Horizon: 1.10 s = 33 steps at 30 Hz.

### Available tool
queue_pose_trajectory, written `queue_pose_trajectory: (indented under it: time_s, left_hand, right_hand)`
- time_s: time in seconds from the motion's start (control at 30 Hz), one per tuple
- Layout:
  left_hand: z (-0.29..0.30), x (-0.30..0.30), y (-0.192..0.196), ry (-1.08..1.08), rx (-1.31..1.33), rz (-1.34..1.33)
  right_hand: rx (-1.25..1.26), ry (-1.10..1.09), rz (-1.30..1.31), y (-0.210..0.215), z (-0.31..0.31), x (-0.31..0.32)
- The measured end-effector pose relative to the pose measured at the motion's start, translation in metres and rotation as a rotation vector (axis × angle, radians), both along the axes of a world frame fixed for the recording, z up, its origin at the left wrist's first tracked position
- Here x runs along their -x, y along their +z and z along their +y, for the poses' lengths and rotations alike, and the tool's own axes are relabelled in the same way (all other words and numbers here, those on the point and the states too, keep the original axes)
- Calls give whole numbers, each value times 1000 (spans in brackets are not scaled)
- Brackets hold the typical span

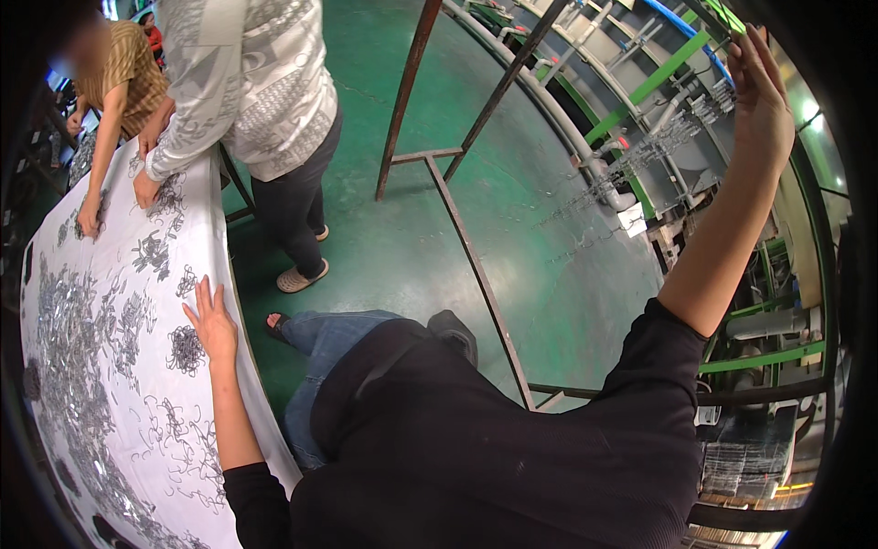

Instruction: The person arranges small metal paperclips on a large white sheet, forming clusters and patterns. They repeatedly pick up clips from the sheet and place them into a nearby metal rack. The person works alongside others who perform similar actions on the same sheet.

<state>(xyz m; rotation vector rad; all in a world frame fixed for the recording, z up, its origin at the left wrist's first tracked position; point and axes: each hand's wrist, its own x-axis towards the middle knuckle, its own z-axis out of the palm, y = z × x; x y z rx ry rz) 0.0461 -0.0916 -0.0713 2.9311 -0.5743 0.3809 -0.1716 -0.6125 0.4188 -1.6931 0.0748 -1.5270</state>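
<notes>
My left hand [213, 322] rests with fingers spread on the white-covered table [218, 265], at its right edge. Beside it lies a small round heap of dark bent wire pieces [187, 350], shaped like hooks. More loose curved wire pieces [183, 439] lie nearer to me, and many shiny metal pieces [69, 357] cover the table's left part. My right hand [764, 101] is raised high at the upper right, its fingers drawn together at the tips beside a dark bar. What they hold, if anything, is too small to make out.
Two people, one in a patterned white top [265, 82] and one in a striped brown top [133, 64], handle pieces at the table's far end. A rusty metal frame [466, 247] stands on the green floor [384, 238]. Strings of wire hooks [631, 165] hang before grey machinery and pipes.
</notes>
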Motion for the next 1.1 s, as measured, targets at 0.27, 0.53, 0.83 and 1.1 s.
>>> queue_pose_trajectory:
  time_s: [0.27, 0.53, 0.83, 1.1]
  left_hand:
    - [-7, 6, 1, -4, 0, -26]
    - [-4, 5, 3, 42, 19, 53]
    - [1, 4, 2, 10, 83, 5]
    - [1, 5, 0, 33, 87, 26]
  right_hand:
    - [-64, -274, 9, 21, -58, 60]
    - [-125, -334, -91, 57, -114, 119]
    - [-142, -402, -159, 86, -106, 140]
    - [-10, -465, -170, 115, -117, 125]
